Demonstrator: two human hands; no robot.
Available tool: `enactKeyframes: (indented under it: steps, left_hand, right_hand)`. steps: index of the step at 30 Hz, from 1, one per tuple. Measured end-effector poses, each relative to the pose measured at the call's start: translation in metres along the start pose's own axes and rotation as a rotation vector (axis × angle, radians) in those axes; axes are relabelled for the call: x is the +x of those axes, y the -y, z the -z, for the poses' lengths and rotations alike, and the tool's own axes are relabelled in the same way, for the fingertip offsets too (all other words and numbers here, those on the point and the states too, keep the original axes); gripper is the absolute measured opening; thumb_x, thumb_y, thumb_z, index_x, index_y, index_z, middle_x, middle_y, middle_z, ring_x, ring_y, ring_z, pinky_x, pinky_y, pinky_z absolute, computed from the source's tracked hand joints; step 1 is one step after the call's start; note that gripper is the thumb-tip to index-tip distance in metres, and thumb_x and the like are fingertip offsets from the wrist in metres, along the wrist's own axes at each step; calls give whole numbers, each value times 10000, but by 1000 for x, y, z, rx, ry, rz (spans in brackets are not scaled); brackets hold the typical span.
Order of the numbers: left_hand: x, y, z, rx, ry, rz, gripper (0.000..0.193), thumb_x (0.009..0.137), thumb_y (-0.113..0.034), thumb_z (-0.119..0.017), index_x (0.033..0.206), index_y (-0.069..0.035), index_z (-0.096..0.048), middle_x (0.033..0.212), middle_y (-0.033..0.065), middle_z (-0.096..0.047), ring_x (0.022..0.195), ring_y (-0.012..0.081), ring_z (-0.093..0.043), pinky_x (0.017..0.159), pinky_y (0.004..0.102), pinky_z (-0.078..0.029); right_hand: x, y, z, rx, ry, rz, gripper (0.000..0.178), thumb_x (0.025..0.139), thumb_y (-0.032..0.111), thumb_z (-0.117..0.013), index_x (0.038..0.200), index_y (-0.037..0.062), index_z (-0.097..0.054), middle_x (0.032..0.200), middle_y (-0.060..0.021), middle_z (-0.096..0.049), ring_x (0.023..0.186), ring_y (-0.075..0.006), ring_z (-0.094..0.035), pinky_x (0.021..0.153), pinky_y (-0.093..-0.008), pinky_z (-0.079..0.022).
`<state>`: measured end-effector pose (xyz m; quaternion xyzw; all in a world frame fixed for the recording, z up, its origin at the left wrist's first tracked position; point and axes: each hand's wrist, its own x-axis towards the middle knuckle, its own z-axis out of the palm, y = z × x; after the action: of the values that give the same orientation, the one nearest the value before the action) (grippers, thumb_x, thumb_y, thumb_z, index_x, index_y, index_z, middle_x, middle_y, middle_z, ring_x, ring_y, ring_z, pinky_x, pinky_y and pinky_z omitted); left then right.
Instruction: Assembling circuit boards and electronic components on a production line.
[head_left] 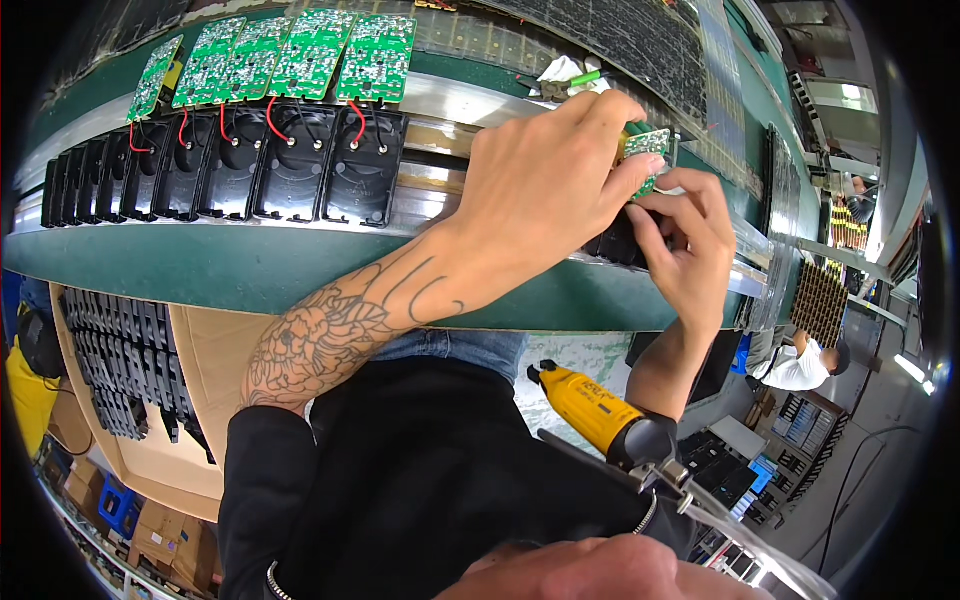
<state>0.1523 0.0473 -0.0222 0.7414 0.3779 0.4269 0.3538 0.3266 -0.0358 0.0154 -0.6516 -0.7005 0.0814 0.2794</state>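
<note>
My left hand [560,160], its tattooed forearm reaching in from the left, grips a small green circuit board [646,150] between thumb and fingers. The board is tilted up over the far side of the bench. At its lower end, the thumb and fingertips of my right hand [690,235] close on the edge; whether a wire is also pinched there is hidden. Beneath the two hands sits a black plastic case [618,243], mostly covered by them.
Black cases [290,170] stand in a row on the left, several wired to green boards [375,60]. A yellow power screwdriver [590,408] hangs near my right forearm. A cardboard box [200,350] of black parts is at lower left. Another person [800,362] is far right.
</note>
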Motion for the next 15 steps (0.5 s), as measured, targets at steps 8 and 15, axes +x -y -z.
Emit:
enactKeyframes:
  steps: [8, 15]
  left_hand:
    - [0, -2, -1, 9, 4, -15, 303, 901, -322, -723, 1105, -111, -649, 840, 17, -690, 571, 206, -640, 487, 322, -470]
    - [0, 2, -1, 29, -10, -10, 299, 899, -341, -699, 1065, -98, -646, 876, 33, -701, 538, 272, -637, 459, 366, -482]
  right_hand:
    - [-32, 22, 9, 1077, 218, 253, 218, 742, 149, -808, 938, 56, -778, 894, -152, -697, 699, -214, -578, 615, -298, -457]
    - [-19, 11, 6, 757, 178, 539, 452, 708, 309, -897, 1053, 61, -743, 764, -58, -582, 626, -163, -512, 584, -281, -442]
